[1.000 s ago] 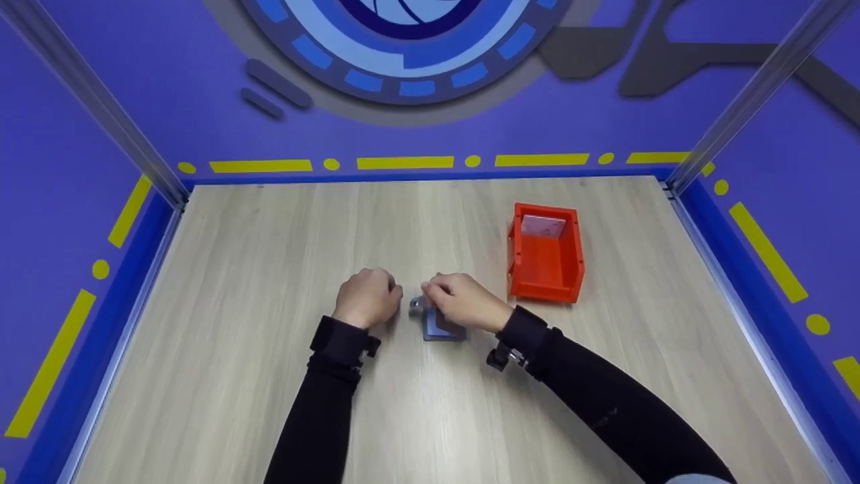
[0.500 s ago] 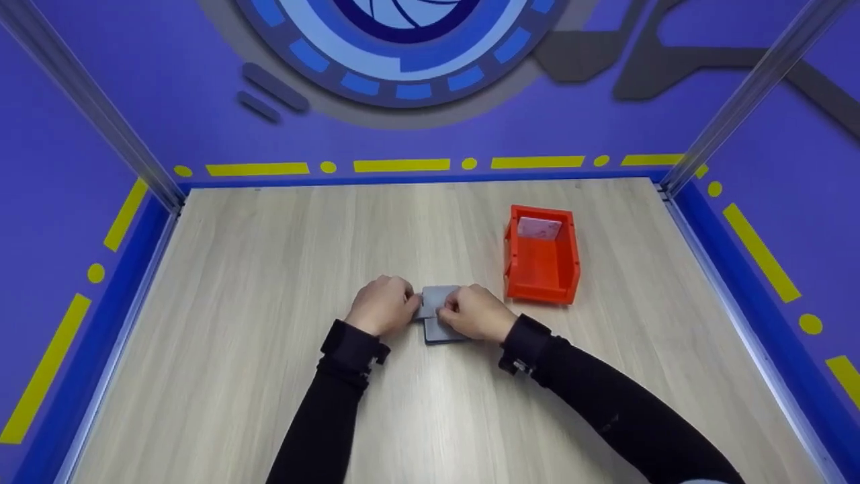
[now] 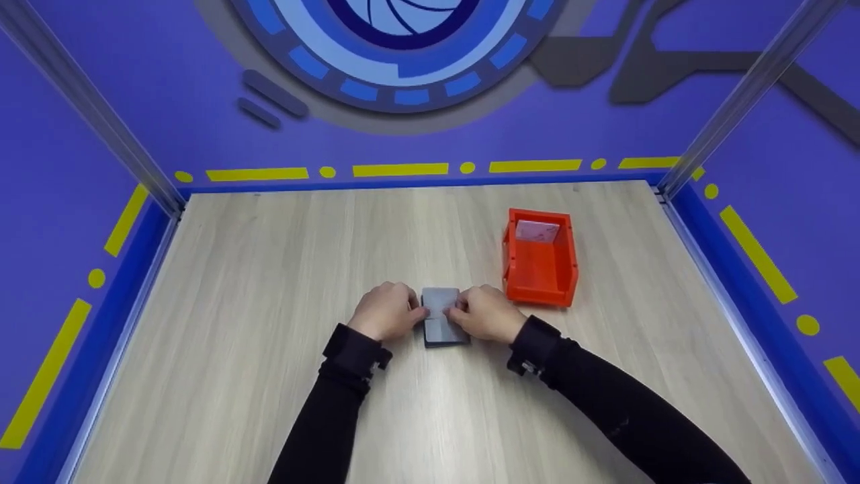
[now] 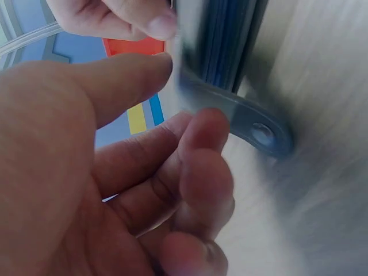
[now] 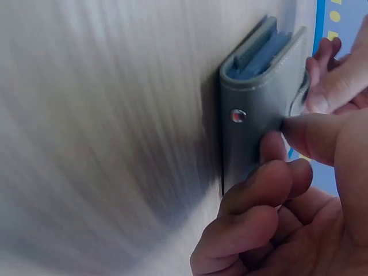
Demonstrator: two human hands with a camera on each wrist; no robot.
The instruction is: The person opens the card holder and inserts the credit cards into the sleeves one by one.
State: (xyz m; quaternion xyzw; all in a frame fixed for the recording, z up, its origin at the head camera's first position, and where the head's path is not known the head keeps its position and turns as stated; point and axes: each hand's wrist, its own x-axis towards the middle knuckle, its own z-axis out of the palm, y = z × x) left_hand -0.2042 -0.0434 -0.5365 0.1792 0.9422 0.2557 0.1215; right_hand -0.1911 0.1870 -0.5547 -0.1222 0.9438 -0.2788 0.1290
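A grey card wallet [image 3: 440, 329] lies folded on the table, between my two hands. Bluish inner sleeves [image 5: 267, 54] show between its covers in the right wrist view. From the wallet, a strap with a round metal snap [image 4: 263, 133] sticks out in the left wrist view. My left hand [image 3: 386, 311] holds the wallet's left edge, thumb at the cover and curled fingers by the strap. My right hand [image 3: 489, 313] grips the opposite edge, its thumb on the upper cover and fingers at the spine. Another snap [image 5: 238, 115] sits on this spine.
An orange-red open bin [image 3: 541, 294] stands to the right, behind my right hand, with a pinkish card [image 3: 537, 231] against its back wall. Blue panels [image 3: 403, 144] enclose the wood-patterned table [image 3: 269, 255] at the back and both sides.
My left hand has come right to the wallet's left edge. The wallet's flap now lies folded over its top, and my right hand has drawn back to its right edge.
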